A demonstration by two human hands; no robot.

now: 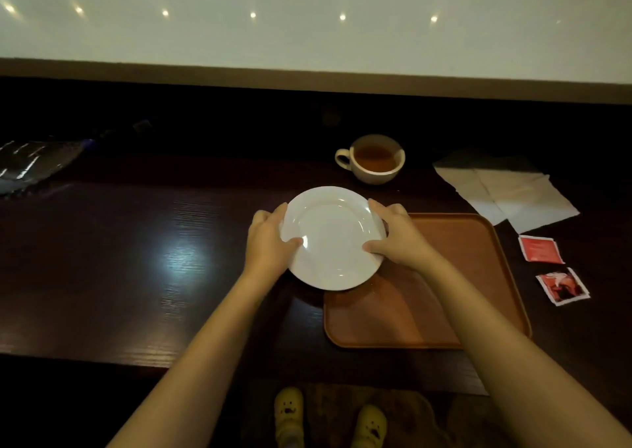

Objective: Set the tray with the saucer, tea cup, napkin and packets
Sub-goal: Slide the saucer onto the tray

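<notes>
A: What sits lowest in the frame?

B: Two yellow slippers point(328, 417) at the bottom centre, on a brownish mat point(342, 399) below the edge of the dark wooden table point(119, 259). Both bare forearms rise from the bottom corners toward the middle.

A: And the hands?

B: The left hand point(268, 242) grips the left rim of the white saucer point(333, 239), thumb on top, fingers curled over the far edge. The right hand point(398, 235) grips the right rim the same way. The saucer is tilted slightly, at the centre of the frame, overlapping the upper left corner of the tray point(478, 276). Whether it touches the tray I cannot tell.

A: What about the tray?

B: Brown, rectangular with rounded corners, right of centre, nothing resting flat inside it.

A: Right of it?

B: Two packets on the table: a red-and-white one point(563, 287) lower down, a red one point(541, 249) just above it, both near the right edge.

A: Farther back?

B: Unfolded white napkins point(506, 191) at the upper right, and a cream cup point(374, 158) of brown tea above the saucer, handle to the left. A shiny dark bag point(30, 163) lies at the far left. Across the top runs a pale counter point(307, 30) with light spots.
</notes>
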